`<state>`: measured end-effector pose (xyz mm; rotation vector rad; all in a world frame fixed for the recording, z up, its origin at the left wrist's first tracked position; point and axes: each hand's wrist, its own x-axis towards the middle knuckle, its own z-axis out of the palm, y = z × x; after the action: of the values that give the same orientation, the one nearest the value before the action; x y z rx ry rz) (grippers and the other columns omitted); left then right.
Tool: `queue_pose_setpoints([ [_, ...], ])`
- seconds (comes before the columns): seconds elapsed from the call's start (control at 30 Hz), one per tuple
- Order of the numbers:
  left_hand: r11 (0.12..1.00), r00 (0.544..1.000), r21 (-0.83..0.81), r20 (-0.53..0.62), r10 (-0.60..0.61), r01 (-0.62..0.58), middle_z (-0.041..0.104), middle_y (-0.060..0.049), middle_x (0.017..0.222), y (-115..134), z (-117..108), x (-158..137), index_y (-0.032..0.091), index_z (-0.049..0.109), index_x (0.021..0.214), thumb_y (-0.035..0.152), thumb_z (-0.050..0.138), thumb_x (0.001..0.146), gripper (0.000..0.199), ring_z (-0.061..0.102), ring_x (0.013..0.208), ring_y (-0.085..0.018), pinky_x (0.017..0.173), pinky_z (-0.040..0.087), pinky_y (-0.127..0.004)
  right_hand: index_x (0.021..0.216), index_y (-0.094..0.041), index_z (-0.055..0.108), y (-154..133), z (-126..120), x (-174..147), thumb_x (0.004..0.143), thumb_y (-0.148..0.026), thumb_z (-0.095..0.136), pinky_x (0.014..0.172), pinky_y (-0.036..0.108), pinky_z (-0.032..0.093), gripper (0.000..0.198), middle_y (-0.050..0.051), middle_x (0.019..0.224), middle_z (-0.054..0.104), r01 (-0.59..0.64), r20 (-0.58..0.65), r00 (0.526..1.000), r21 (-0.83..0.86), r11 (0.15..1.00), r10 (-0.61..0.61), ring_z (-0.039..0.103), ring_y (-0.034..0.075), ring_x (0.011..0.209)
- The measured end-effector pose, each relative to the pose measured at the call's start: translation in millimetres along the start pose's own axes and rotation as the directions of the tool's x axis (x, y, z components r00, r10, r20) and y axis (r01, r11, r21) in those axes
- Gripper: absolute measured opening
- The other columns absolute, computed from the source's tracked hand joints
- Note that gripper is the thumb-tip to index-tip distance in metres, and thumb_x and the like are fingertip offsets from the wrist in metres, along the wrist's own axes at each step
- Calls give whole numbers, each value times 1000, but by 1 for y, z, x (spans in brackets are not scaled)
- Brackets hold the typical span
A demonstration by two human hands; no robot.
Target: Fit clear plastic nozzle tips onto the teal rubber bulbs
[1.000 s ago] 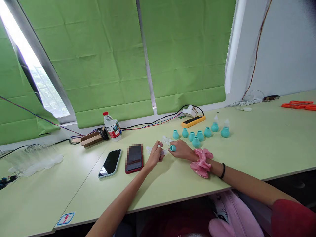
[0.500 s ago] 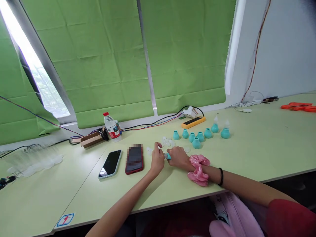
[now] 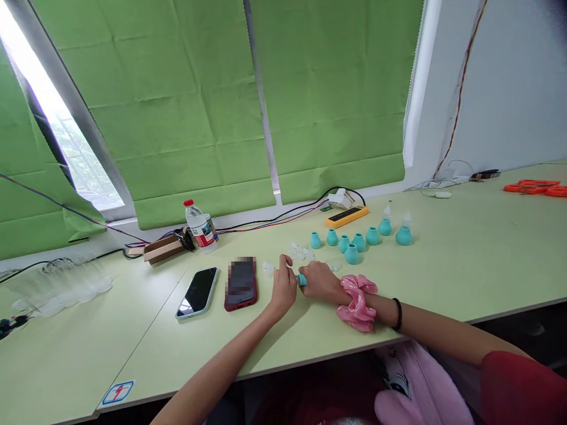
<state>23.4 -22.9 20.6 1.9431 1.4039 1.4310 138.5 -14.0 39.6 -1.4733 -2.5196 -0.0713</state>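
Observation:
My right hand [image 3: 319, 280] is closed around a teal rubber bulb [image 3: 302, 280], with only its neck end showing. Facing it, my left hand [image 3: 284, 282] pinches a small clear plastic nozzle at the bulb's mouth; fingers hide most of it. Just beyond my hands lies a loose pile of clear plastic nozzles [image 3: 301, 252], with a few more pieces [image 3: 268, 268] beside my left hand. Several teal bulbs [image 3: 351, 254] stand upright behind my right hand with open necks. Two others, a rounder bulb [image 3: 404, 236] and a smaller one [image 3: 385, 226], carry clear pointed nozzles.
Left of my hands lie a red-cased phone [image 3: 241, 284] and a light-cased phone [image 3: 197, 293]. Along the back are a water bottle [image 3: 200, 227], a cardboard box [image 3: 163, 249] and a yellow power strip [image 3: 346, 217]. Orange-handled scissors [image 3: 534, 187] lie far right; clear plastic items [image 3: 62, 289] far left.
My hands stay together at the bulb's mouth, and the gap between them looks slightly narrower. The view has shifted a little; the things on the table have not moved.

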Motion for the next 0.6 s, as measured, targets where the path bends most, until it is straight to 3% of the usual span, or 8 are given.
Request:
queue_pose_setpoints([
  [0.1, 994, 991, 61, 100, 84, -90, 23, 7, 45, 4, -5, -2, 20, 33, 79, 5, 28, 70, 18, 25, 41, -11, 47, 15, -23, 56, -12, 52, 6, 3, 2, 61, -18, 46, 45, 21, 32, 9, 7, 57, 56, 98, 46, 993, 222, 970, -110, 52, 15, 52],
  [0.17, 982, 970, 103, 202, 136, -159, 26, 7, 45, 7, -9, -2, 19, 34, 79, 7, 29, 70, 16, 25, 42, -11, 47, 15, -24, 55, -13, 48, 10, 4, 2, 59, -16, 46, 41, 19, 30, 5, 1, 51, 51, 122, 116, 976, 418, 900, -186, 48, 11, 46],
  [0.23, 970, 941, 110, 289, 179, -218, 29, 6, 47, 10, -13, -2, 19, 36, 78, 9, 31, 72, 13, 25, 42, -11, 48, 17, -24, 61, -14, 46, 14, 1, 2, 58, -15, 47, 37, 17, 29, 4, -4, 46, 45, 58, 234, 940, 606, 793, -248, 43, 8, 39],
  [0.3, 965, 925, 83, 316, 211, -249, 33, 4, 51, 13, -15, -2, 19, 39, 75, 14, 32, 74, 9, 27, 44, -11, 49, 19, -23, 65, -15, 44, 14, -4, 1, 57, -15, 48, 34, 16, 28, 9, -7, 42, 41, -56, 364, 873, 737, 674, -325, 39, 6, 35],
  [0.4, 977, 947, -35, 243, 211, -209, 39, 3, 55, 17, -17, 1, 19, 42, 87, 24, 32, 79, 14, 33, 46, -10, 50, 24, -21, 60, -14, 42, 13, -14, 1, 58, -17, 51, 33, 16, 30, 9, -7, 39, 40, -163, 441, 788, 822, 545, -430, 38, 6, 34],
  [0.43, 979, 960, -92, 202, 195, -180, 41, 3, 55, 18, -18, 4, 19, 40, 96, 29, 30, 81, 21, 34, 46, -10, 50, 26, -21, 57, -14, 42, 13, -16, 2, 59, -18, 51, 33, 16, 31, 10, -7, 39, 41, -168, 429, 791, 838, 520, -436, 38, 6, 34],
  [0.5, 978, 982, -170, 121, 146, -125, 44, 4, 56, 18, -22, 10, 19, 30, 112, 34, 23, 83, 34, 36, 45, -10, 49, 28, -20, 55, -14, 42, 16, -17, 5, 60, -20, 51, 33, 16, 30, 12, -6, 37, 41, -148, 348, 866, 864, 481, -358, 38, 5, 32],
  [0.6, 988, 986, 25, 70, 153, -155, 49, 2, 61, 12, -31, 20, 19, 35, 112, 32, 25, 83, 34, 42, 50, -11, 55, 32, -21, 56, -15, 41, 25, -9, 12, 61, -19, 48, 30, 16, 29, 10, -7, 36, 41, -82, 153, 980, 888, 453, -123, 37, 5, 29],
])
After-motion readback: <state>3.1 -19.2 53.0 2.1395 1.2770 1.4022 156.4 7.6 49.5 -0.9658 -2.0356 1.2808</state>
